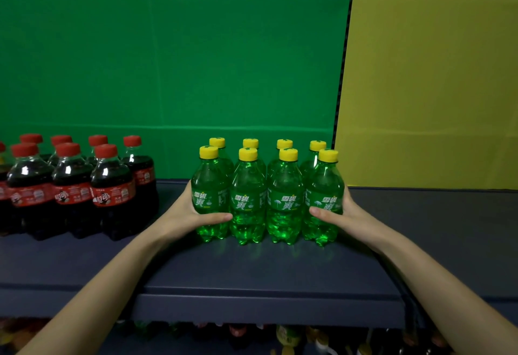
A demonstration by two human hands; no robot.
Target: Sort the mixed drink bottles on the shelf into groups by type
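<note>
Shelf: dark blue-grey shelf (252, 265), carrying two separate groups of bottles.
Green bottles: eight green bottles (284, 183) with yellow caps (288, 154) stand upright just right of centre, in two rows of four. They are packed close and their labels face forward.
Cola bottles: dark cola bottles (73, 186) with red caps (67, 149) stand upright on the left of the shelf, in a front and a back row. The group is cut off at the left edge and stands apart from the green group.
Left hand: left hand (193, 211) is at the left end of the green group. Its thumb lies across the front of the front-left bottle. The other fingers reach behind and are mostly hidden.
Right hand: right hand (346, 211) mirrors it at the right end, thumb across the front-right bottle, other fingers out of sight behind.
Finger state: both sets of fingers hold the green group, clasping it between them.
Background: green backdrop (196, 60) behind both groups, with a yellow panel (434, 74) to the right.
Lower level: blurred bottles (286, 338) below the shelf edge; types cannot be told.
</note>
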